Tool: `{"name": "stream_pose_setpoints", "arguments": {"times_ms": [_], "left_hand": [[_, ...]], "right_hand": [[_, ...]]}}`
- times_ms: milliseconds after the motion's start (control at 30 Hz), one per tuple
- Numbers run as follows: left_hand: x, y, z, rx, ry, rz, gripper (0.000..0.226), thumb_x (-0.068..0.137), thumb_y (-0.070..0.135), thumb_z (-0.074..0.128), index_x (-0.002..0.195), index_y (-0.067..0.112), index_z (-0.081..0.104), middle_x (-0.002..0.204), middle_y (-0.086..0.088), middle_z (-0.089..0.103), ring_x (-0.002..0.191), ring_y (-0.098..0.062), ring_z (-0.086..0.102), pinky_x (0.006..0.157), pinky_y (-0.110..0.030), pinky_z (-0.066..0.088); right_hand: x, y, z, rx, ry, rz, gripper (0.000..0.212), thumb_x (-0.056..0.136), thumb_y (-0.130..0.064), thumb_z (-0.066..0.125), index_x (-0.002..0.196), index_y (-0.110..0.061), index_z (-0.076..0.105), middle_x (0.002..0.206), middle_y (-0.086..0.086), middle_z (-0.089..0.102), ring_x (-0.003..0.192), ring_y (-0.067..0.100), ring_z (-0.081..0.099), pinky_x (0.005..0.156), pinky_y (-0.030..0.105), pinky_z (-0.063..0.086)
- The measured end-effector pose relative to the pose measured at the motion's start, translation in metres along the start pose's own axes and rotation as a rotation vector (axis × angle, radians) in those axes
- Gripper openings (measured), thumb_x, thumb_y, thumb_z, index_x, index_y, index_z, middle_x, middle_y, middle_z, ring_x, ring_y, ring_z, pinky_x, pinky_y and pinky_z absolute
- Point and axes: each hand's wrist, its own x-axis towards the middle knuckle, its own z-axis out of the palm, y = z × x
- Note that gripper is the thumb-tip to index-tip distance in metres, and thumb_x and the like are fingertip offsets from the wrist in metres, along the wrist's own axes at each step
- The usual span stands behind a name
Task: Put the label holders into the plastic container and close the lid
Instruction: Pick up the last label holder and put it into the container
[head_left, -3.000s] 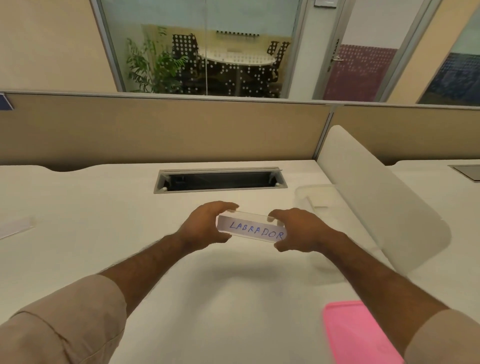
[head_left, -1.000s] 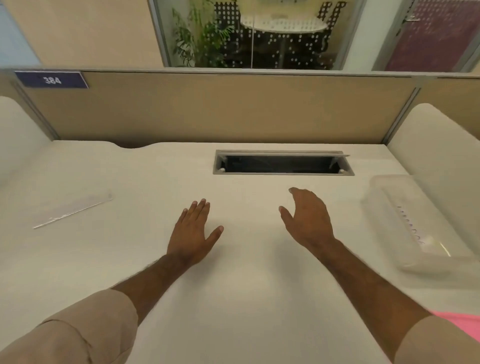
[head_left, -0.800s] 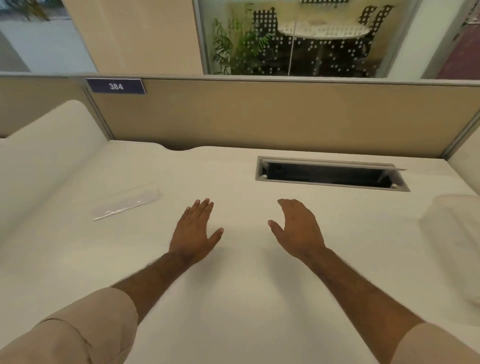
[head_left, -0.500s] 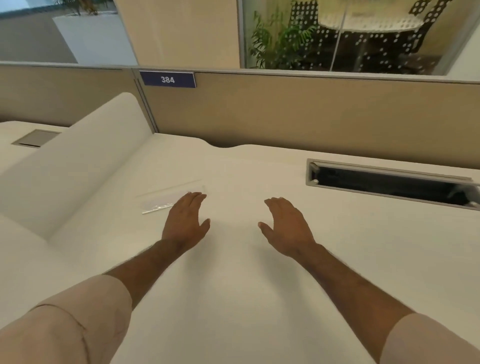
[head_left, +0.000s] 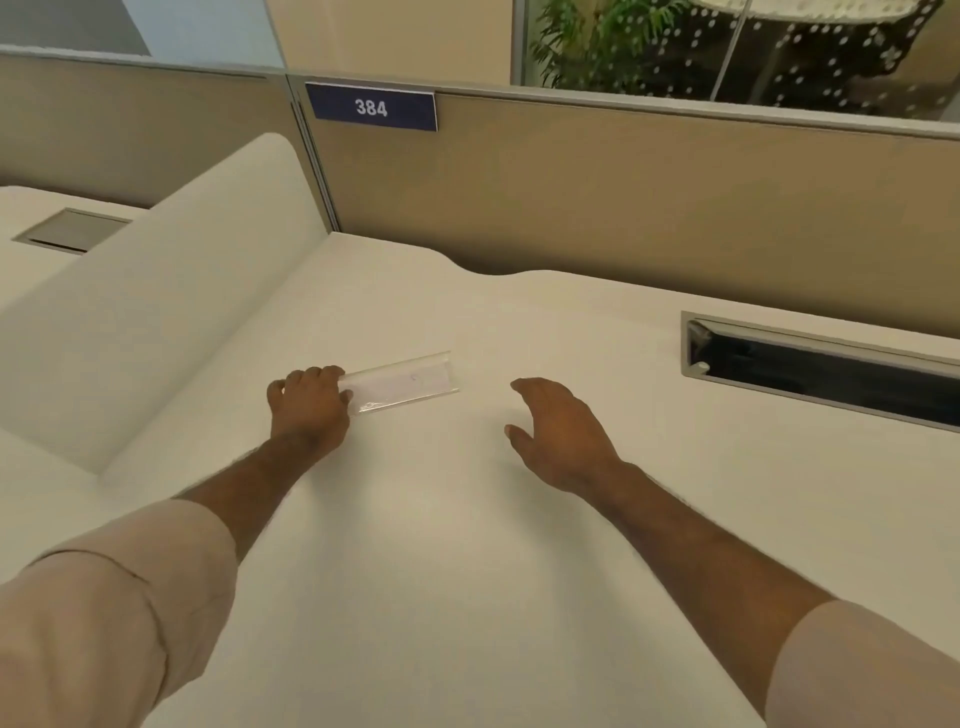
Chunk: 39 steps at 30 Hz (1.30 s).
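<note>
A clear label holder (head_left: 408, 382) with a white paper insert lies flat on the white desk (head_left: 467, 545), left of centre. My left hand (head_left: 309, 402) is curled over its left end, fingers wrapped on the edge. My right hand (head_left: 558, 431) hovers a little to the right of the holder, fingers apart and holding nothing. The plastic container and its lid are out of view.
A white curved divider (head_left: 156, 312) rises along the desk's left side. A tan partition (head_left: 623, 208) with a blue "384" sign (head_left: 371, 107) backs the desk. A grey cable slot (head_left: 821, 371) lies open at the right.
My view has swung left, so the container left the frame. My left hand reached forward and closed on the left end of the label holder. My right hand stays open.
</note>
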Motion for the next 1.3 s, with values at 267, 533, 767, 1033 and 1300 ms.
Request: {"name": "stream_pose_setpoints", "arguments": {"times_ms": [267,533,767,1033,1300], "left_hand": [[-0.009,0.002,0.007,-0.192,0.138,0.071,0.025,0.094,0.01,0.047,0.101,0.017,0.069,0.104,-0.006,0.071,0.094,-0.035,0.063,0.081,-0.04,0.041],[-0.04,0.058,-0.034,-0.574,-0.201,0.283,0.032,0.091,0.002,0.042,0.095,0.02,0.068,0.089,0.005,0.07,0.086,-0.013,0.06,0.077,-0.028,0.048],[-0.071,0.117,-0.07,-0.664,-0.635,0.385,0.02,0.094,0.006,0.053,0.103,0.013,0.07,0.088,-0.002,0.069,0.062,0.003,0.058,0.056,-0.01,0.043],[-0.109,0.164,-0.075,-0.764,-0.765,0.376,0.018,0.09,0.025,0.063,0.106,0.025,0.07,0.108,-0.006,0.07,0.09,-0.011,0.061,0.076,-0.024,0.047],[-0.151,0.204,-0.074,-1.401,-0.897,-0.057,0.044,0.092,0.049,0.057,0.108,0.009,0.052,0.108,-0.016,0.058,0.098,-0.036,0.066,0.082,-0.042,0.056]], "right_hand": [[-0.009,0.013,0.004,0.065,0.045,0.029,0.056,0.096,-0.032,0.05,0.147,-0.017,0.033,0.151,-0.001,0.038,0.14,0.018,0.031,0.112,0.029,0.025],[-0.06,0.043,-0.018,0.17,0.237,-0.01,0.055,0.092,-0.023,0.06,0.143,-0.025,0.04,0.146,-0.009,0.043,0.133,0.01,0.04,0.107,0.019,0.027],[-0.118,0.074,-0.05,0.462,0.32,0.003,0.033,0.088,-0.017,0.067,0.118,-0.031,0.063,0.12,-0.026,0.058,0.108,0.001,0.057,0.09,0.018,0.046],[-0.171,0.097,-0.068,0.52,0.504,0.106,0.011,0.089,-0.014,0.065,0.096,-0.013,0.074,0.089,-0.014,0.069,0.085,-0.007,0.062,0.075,0.006,0.047],[-0.217,0.128,-0.077,0.7,0.583,0.282,0.015,0.093,-0.005,0.057,0.085,-0.008,0.07,0.088,0.005,0.073,0.08,0.018,0.064,0.072,0.031,0.057]]}}
